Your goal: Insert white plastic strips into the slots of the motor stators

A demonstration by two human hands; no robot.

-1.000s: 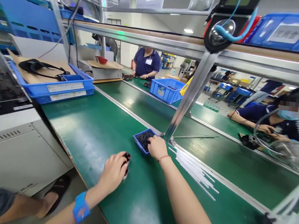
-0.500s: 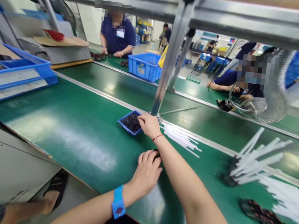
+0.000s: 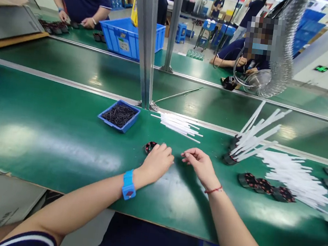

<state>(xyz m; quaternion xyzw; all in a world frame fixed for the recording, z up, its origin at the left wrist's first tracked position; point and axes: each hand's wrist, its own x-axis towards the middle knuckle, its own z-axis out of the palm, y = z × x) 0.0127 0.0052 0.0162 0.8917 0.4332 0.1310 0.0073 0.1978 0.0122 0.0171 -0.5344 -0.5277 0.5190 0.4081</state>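
My left hand (image 3: 158,160), with a blue band at the wrist, is closed over a small round black part with red spots (image 3: 150,147), which shows past the fingers on the green bench (image 3: 70,127). To its right, my right hand (image 3: 199,163) is raised a little above the bench, thumb and fingertips pinched; whatever they hold is too small to name. Beyond my hands on the left stands a blue tray (image 3: 127,126) of small black pieces (image 3: 119,115). White strips (image 3: 180,125) lie flat behind my hands.
More white strips stand in a black part (image 3: 230,159) at right, beside a loose pile (image 3: 298,175) and several round parts (image 3: 264,186). A metal post (image 3: 146,57) rises behind the tray. Across the bench are a blue bin (image 3: 123,38) and two people at work.
My right hand has left the blue tray and come back to the right of my left hand. The view has shifted, bringing more of the right side in. My left hand stays on the round part.
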